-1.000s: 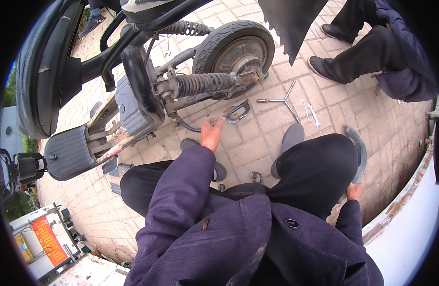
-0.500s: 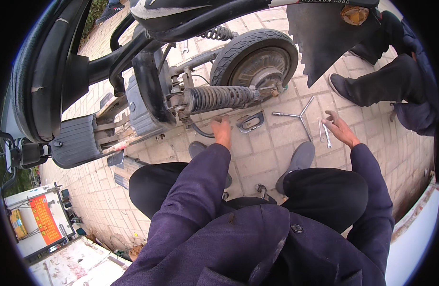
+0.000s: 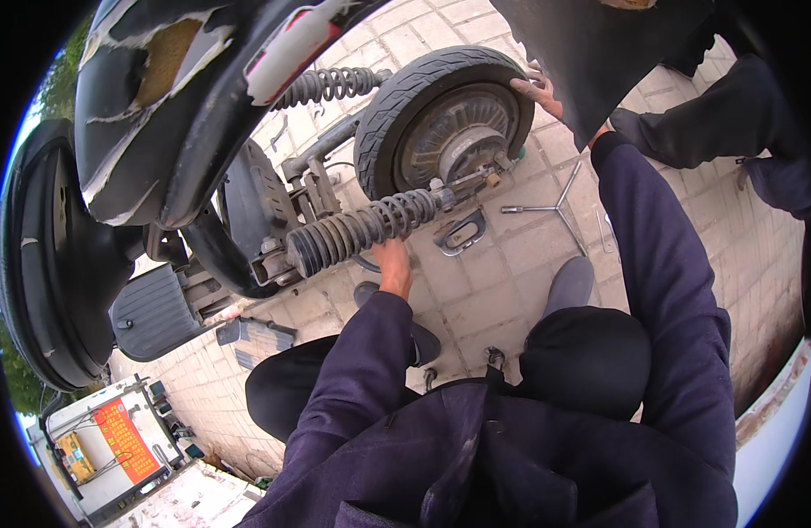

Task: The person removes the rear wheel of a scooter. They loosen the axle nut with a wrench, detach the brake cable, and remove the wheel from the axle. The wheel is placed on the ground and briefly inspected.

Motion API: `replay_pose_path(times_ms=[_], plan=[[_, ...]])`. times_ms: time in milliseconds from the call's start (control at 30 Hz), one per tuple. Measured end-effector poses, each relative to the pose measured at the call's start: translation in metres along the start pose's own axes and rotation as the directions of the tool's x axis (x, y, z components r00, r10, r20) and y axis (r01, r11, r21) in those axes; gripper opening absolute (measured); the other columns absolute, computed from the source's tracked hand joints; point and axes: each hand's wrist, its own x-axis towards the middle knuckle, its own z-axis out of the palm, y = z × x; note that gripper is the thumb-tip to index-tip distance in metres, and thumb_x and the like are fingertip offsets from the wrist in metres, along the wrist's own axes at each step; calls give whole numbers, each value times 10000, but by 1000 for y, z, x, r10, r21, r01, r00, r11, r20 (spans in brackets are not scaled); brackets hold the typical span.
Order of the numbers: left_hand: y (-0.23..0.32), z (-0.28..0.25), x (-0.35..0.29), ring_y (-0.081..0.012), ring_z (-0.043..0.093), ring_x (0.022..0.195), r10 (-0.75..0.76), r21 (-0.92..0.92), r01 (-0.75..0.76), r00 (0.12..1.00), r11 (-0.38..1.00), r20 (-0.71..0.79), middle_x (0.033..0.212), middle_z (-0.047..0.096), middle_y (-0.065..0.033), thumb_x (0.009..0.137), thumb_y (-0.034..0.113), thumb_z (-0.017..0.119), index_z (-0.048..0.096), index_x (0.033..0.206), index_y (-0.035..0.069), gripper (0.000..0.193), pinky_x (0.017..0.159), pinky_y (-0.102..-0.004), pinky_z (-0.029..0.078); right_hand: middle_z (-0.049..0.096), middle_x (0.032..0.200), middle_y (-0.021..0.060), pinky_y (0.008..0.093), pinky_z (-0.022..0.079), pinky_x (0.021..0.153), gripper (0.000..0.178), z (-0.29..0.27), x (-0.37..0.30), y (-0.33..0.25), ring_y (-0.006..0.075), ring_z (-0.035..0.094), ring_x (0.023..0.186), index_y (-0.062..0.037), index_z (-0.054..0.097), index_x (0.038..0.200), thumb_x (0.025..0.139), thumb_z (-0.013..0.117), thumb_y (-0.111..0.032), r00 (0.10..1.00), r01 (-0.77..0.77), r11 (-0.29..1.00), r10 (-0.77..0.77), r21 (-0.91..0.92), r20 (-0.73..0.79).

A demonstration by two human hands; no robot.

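Observation:
A scooter's rear wheel [image 3: 449,145], with a black tyre and a dirty metal hub, stands in front of me. My right hand [image 3: 546,95] is closed on the tyre's right side, partly behind the dark mudguard [image 3: 568,53]. A rusty shock absorber [image 3: 361,231] with a coil spring slants down on the near side of the wheel. My left hand [image 3: 392,264] is at the underside of that spring, and its fingers are hidden behind it. Behind the frame a second shock absorber [image 3: 335,85] shows.
On the paving lie a three-armed socket wrench [image 3: 559,209], an oval-slotted metal plate [image 3: 461,232] and a spanner [image 3: 606,231] half behind my right sleeve. The torn seat [image 3: 159,79] juts out at upper left. Another person's dark-trousered leg [image 3: 713,132] is at the right.
My right hand has gone from beside the spanner up to the tyre. My left hand has moved under the spring. The scooter's body has swung toward me, and the shock absorber's upper end is loose.

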Motion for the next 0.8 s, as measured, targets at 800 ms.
replay_pose_path(times_ms=[800], plan=[[17,-11,-23,-414,609,976,248,815,-471,880,338,406,1027,669,-241,964,315,550,673,1070,-18,371,883,-455,463,597,1291,189,351,444,1018,687,-3,-14,21,271,551,1210,27,547,1327,883,691,-478,975,207,976,-211,-63,-67]])
